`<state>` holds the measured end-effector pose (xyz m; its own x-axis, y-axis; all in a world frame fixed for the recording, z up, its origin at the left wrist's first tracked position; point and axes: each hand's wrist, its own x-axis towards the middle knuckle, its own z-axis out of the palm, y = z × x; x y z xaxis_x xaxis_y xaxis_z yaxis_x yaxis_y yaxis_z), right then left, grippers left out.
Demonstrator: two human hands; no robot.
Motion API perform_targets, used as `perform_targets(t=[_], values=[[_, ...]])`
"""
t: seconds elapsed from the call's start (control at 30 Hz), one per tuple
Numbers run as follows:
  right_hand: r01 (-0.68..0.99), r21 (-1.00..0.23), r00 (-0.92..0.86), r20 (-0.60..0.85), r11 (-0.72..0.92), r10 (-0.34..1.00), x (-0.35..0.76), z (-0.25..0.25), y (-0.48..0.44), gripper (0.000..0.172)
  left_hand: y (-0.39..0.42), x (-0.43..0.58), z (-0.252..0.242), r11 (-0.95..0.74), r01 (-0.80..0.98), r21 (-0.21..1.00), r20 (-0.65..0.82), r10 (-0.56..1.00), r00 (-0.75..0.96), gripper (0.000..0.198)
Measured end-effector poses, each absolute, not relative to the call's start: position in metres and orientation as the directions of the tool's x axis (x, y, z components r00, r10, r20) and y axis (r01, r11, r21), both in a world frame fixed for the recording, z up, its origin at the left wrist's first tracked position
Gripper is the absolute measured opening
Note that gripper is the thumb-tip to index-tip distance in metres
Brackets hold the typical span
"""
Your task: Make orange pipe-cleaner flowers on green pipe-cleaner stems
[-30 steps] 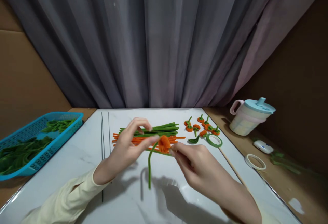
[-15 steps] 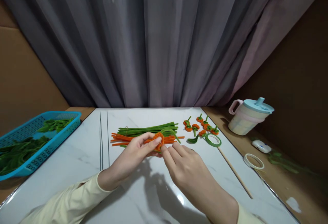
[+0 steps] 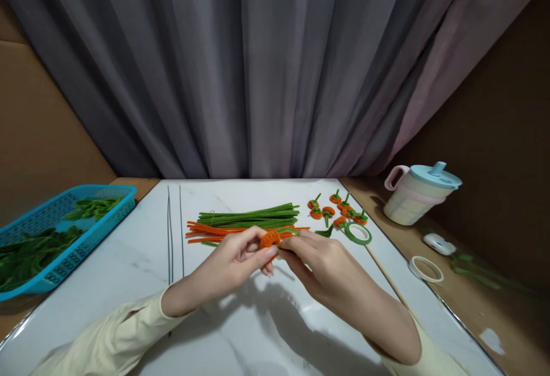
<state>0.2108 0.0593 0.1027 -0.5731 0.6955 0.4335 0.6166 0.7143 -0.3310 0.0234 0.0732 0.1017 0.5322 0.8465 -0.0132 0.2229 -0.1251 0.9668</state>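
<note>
An orange fuzzy coil is pinched in the fingers of my left hand, above the white table. My right hand is closed at the coil's right side, its fingertips on a green fuzzy stem that joins the coil. Behind my hands lie a bundle of green fuzzy sticks and a bundle of orange ones. Several small orange pieces with green stems sit to the right, beside a dark green leaf shape.
Green tape and a wooden stick lie at the right. Beyond the table's right edge are a lidded cup, a white case and white tape. A blue basket holds green leaves at left. Dark wires lie nearby.
My right hand has moved up and to the right, its fingers now at the green stem. The orange coil has turned in my left hand, and the stem points further right.
</note>
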Motion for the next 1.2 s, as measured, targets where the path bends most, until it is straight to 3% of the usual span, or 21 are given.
perform_targets(t=[0.13,0.4,0.57,0.87,1.07,1.2], values=[[0.600,-0.387,-0.560,0.423,0.700,0.713,0.213,0.104,0.064,0.014,0.076,0.026,0.102,-0.033,0.120,0.992,-0.034,0.858,0.512,0.019],[0.635,-0.340,-0.549,0.433,0.693,0.715,0.211,0.093,0.071,0.013,0.076,0.026,0.096,0.027,0.075,0.997,-0.061,0.867,0.495,0.023],[0.629,-0.214,-0.594,0.488,0.747,0.640,0.211,0.088,0.071,0.017,0.080,0.025,0.091,0.074,0.064,0.995,-0.095,0.874,0.477,0.041],[0.647,0.068,-0.717,0.394,0.760,0.575,0.208,0.097,0.064,0.024,0.084,0.025,0.086,0.086,0.121,0.989,-0.140,0.815,0.562,0.031],[0.708,-0.116,-0.627,0.353,0.697,0.695,0.203,0.087,0.066,0.017,0.083,0.029,0.083,0.082,0.146,0.986,-0.151,0.808,0.569,0.024],[0.777,-0.079,-0.539,0.430,0.624,0.725,0.193,0.075,0.065,0.020,0.082,0.031,0.081,0.114,0.098,0.989,-0.148,0.855,0.497,0.026]])
